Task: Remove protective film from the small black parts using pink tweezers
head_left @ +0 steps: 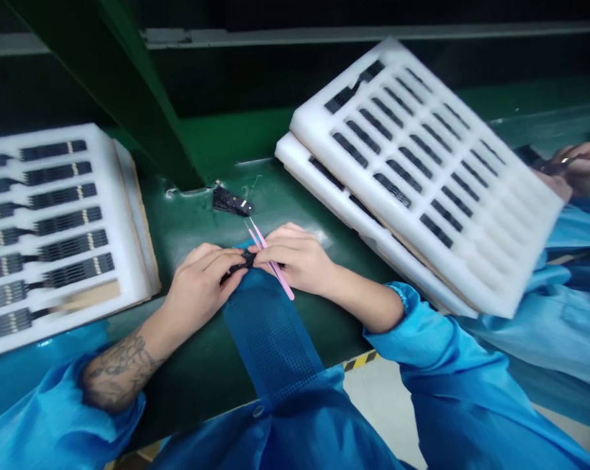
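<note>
My left hand (201,284) pinches a small black flexible strip (241,264) at its fingertips. My right hand (292,258) holds slim pink tweezers (275,264), their tips pointing up and away beyond the fingers, and meets the strip from the other side. Both hands sit close together above a blue perforated mesh strip (270,333), which runs from under them towards my body. A small heap of black parts (231,201) lies on the bench just beyond the tweezer tips, not touching either hand.
White foam trays holding rows of black strips stand left (128,215) and right (495,215), the right stack tilted. A green post (143,98) rises behind the dark green bench (295,176). A co-worker's hand (581,170) in a blue sleeve holds something dark at far right.
</note>
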Demonstrator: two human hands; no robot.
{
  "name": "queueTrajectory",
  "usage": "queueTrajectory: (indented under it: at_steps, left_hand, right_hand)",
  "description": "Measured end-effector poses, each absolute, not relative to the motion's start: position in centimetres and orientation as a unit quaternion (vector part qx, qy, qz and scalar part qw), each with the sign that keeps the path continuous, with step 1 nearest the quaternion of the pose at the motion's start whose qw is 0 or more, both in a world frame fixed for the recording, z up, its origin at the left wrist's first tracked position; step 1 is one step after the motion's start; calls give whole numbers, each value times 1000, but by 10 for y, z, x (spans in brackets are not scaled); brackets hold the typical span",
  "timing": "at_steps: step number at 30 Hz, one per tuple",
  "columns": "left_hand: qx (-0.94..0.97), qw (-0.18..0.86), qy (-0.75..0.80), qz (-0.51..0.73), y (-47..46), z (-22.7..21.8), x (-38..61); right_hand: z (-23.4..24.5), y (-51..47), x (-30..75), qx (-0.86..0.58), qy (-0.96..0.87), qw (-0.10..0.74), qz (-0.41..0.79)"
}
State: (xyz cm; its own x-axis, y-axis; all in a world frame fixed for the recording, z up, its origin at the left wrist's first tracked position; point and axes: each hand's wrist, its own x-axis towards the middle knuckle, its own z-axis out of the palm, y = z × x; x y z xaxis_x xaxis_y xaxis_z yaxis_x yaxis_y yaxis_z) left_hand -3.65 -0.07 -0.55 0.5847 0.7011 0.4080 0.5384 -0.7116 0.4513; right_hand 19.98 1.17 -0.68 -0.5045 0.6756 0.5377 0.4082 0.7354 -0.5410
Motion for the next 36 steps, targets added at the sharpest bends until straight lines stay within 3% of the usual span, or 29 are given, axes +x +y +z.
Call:
queueTrajectory:
  at_steps: [12, 18, 23, 27, 36]
  left_hand:
    - [867, 141, 393, 274, -4, -6, -37]
    - [882, 101, 384, 254, -4, -8, -38]
    - [895, 93, 380, 212, -5, -8, -38]
    - [903, 104, 371, 191, -6, -6, -38]
    - [909, 72, 359, 199, -5, -9, -38]
  right_hand:
    - [1, 17, 216, -305, -862, 365, 173]
    - [10, 25, 245, -426, -830, 337, 131]
    - [12, 14, 237, -444, -736, 398, 322]
    - [10, 7, 228, -379, -669, 422, 481]
    - [11, 8, 223, -387, -669, 341, 535]
